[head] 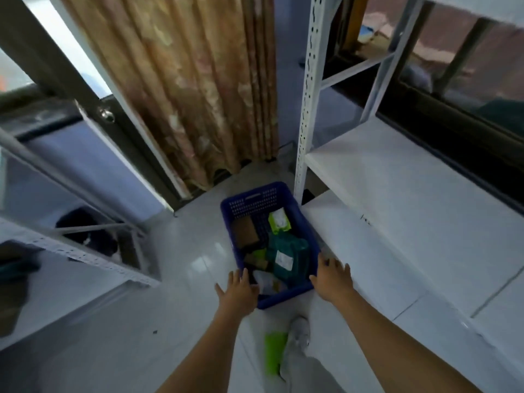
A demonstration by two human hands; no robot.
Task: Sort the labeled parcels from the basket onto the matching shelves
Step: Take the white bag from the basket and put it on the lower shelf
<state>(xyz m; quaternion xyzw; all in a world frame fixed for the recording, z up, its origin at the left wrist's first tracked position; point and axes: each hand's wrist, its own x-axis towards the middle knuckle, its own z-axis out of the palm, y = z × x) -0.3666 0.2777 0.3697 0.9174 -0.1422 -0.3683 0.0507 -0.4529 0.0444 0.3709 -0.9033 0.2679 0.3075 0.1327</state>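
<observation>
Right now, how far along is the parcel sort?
Done: nothing visible; the white shelves on the right hold no parcels. In hand: the left hand and right hand are open at the near corners of the blue basket, gripping nothing. Left: everything, including the teal parcel, brown parcel and green-white packet in the basket.

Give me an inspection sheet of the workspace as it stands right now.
Surface: pale glossy floor tiles.
Job's things: blue basket on the floor holding a teal parcel, a brown parcel, a green-white parcel; white shelf at right, bare where visible.
Clutter: green item by a white shoe.
Grippers: left hand and right hand open at the basket's near corners, holding nothing.
Cables: nothing seen.
Surroundings: patterned curtain, second rack at left.
</observation>
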